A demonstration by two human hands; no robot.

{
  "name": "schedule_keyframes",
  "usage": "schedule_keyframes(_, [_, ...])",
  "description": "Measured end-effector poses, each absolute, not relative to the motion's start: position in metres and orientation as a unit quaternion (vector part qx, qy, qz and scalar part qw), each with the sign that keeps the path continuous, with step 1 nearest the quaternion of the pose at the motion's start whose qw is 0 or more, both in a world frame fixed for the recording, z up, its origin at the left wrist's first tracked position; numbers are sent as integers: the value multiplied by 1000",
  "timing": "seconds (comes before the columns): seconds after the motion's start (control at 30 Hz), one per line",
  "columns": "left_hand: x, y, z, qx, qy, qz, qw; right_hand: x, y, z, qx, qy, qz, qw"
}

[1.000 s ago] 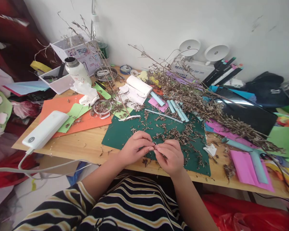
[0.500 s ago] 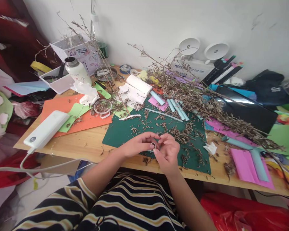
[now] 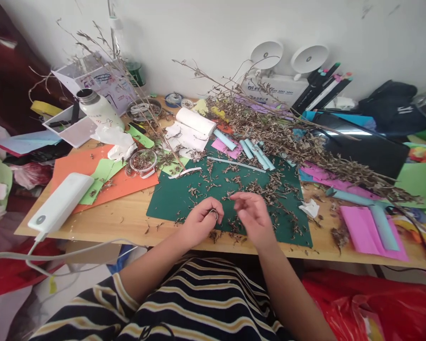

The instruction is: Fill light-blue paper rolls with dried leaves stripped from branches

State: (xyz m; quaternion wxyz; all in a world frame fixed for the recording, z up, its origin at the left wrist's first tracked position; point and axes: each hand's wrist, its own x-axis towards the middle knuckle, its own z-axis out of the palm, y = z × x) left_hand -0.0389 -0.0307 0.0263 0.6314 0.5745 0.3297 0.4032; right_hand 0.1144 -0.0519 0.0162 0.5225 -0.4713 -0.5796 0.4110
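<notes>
Green and flat, a rectangular mat (image 3: 163,201) is lying on the pale wooden desk (image 3: 128,227) with crumbled brown dried leaves (image 3: 275,184) scattering across it, while just above its near edge the left hand (image 3: 201,221) is grasping a small, dark-rimmed round object (image 3: 214,213) between curled finger and thumb. Beside it, slightly apart, the right hand (image 3: 256,219) is hovering with thumb and fingers parted, loosely bent. Beyond the hands, light-blue paper rolls (image 3: 257,154) are resting near a long, brown, dried leafy branch (image 3: 287,137).
</notes>
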Motion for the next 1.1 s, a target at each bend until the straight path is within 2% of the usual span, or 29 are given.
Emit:
schedule_keyframes(0.1, [-40,-31,21,573,295,430,632,146,-42,23,-593,-559,298,497])
schedule_keyframes(0.17, [-42,-29,20,581,278,415,643,162,-29,26,-656,-568,226,443])
schedule_keyframes(0.33, [-46,-24,23,633,265,297,664,165,11,21,-673,-718,89,152])
schedule_keyframes(0.4, [-43,-23,20,642,267,306,650,158,25,16,-662,-739,70,104])
schedule_keyframes(0.57, [-33,-26,6,666,266,381,584,150,41,10,-638,-761,66,98])
schedule_keyframes(0.7, [-32,-28,-3,690,253,413,537,150,29,25,-628,-765,81,119])
schedule_keyframes(0.8, [-34,-28,-5,706,236,418,521,143,5,46,-600,-772,106,182])
schedule_keyframes(0.9, [-35,-27,-5,721,232,414,505,129,-21,64,-479,-819,130,290])
schedule_keyframes(0.97, [-35,-26,-5,733,243,415,480,119,-33,70,-423,-844,130,303])
schedule_keyframes(1.1, [-35,-26,-8,746,252,421,450,109,-43,68,-422,-853,115,285])
